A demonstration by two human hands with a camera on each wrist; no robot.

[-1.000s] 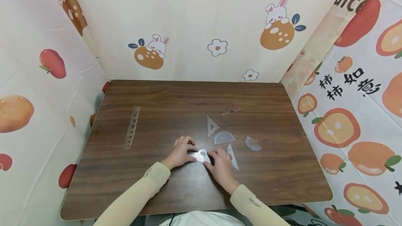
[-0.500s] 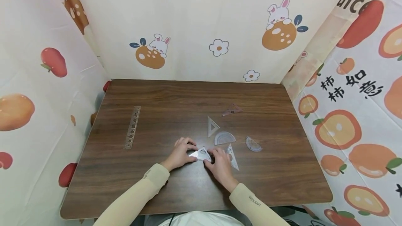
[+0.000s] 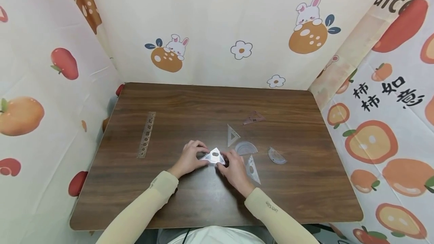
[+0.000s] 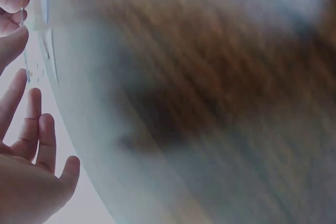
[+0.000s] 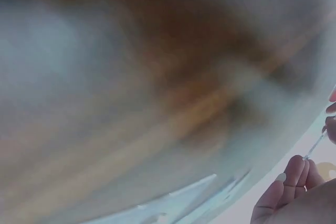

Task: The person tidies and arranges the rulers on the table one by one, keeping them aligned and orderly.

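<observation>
A clear set square (image 3: 214,156) with a hole in its middle is held between both hands, its peak pointing away from the person. My left hand (image 3: 190,158) pinches its left corner between thumb and fingers. On the right corner, my right hand (image 3: 236,169) pinches in the same way. In the left wrist view the left hand (image 4: 31,166) shows at the edge, and the set square appears as a thin edge-on line. The right wrist view catches the right hand (image 5: 294,192) at lower right, also with a thin clear edge at its fingertips.
Beside the right hand lies another set square (image 3: 252,170). Beyond it are a protractor (image 3: 246,147), a smaller protractor (image 3: 277,156), a set square (image 3: 232,136) and a purplish set square (image 3: 254,118). A clear ruler (image 3: 146,134) lies on the left of the brown table (image 3: 169,202).
The set square has been turned and tilted between the hands, so its peak now points away. Both hands have moved slightly forward, still gripping it. The head view has shifted a little.
</observation>
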